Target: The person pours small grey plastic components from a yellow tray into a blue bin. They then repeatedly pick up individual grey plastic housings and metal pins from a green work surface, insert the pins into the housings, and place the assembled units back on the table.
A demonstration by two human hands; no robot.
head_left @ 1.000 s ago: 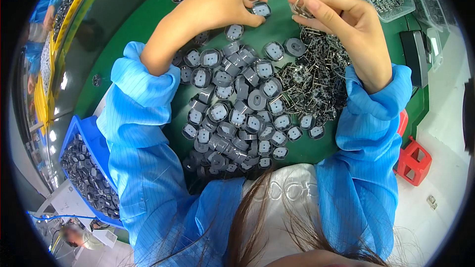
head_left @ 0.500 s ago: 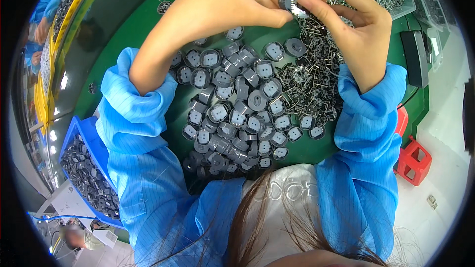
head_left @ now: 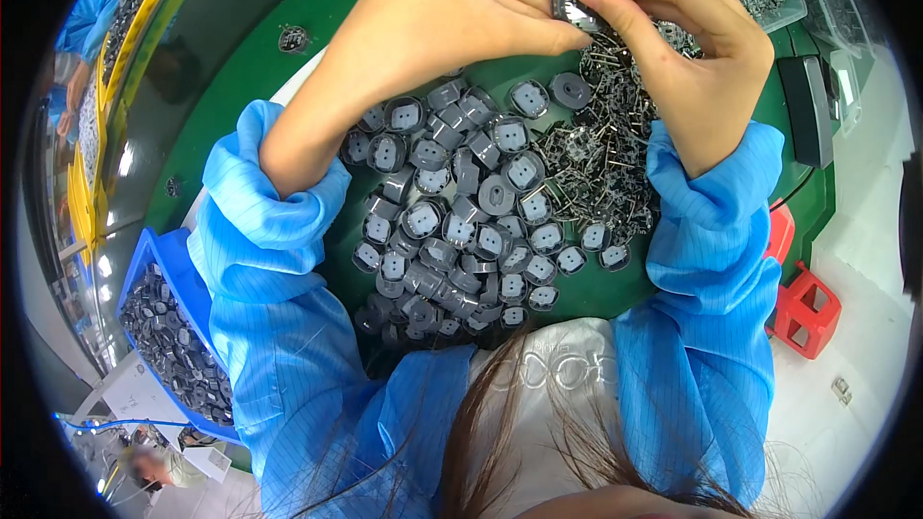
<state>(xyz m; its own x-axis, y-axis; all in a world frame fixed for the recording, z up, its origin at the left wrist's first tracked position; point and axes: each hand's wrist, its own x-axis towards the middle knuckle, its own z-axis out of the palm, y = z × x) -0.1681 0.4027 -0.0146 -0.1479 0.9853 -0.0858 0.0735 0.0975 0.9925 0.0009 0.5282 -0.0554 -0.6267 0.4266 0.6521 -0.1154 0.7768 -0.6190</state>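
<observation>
At the top of the view, both hands meet over the table around a dark grey round plastic housing (head_left: 574, 8). My left hand (head_left: 481, 19) grips it from the left, with its fingers behind it and the thumb stretched below. My right hand (head_left: 697, 43) is closed against its right side, thumb and forefinger pinched at the rim; any small part between them is hidden. Below my hands lies a heap of similar grey housings (head_left: 497, 194), many showing pale inner faces with holes. Beside them, under my right hand, is a tangled pile of small black parts with metal pins (head_left: 606, 159).
A blue bin (head_left: 142, 264) full of dark parts stands at lower left. Clear trays (head_left: 796, 8) of small parts sit at upper right, near a black box-shaped device (head_left: 806, 113). A red plastic stool (head_left: 806, 312) is at right. Another person's blue sleeve (head_left: 96, 12) shows at far left.
The held housing has turned, so its open side shows less and its shiny wall more. Both hands have shifted slightly right.
</observation>
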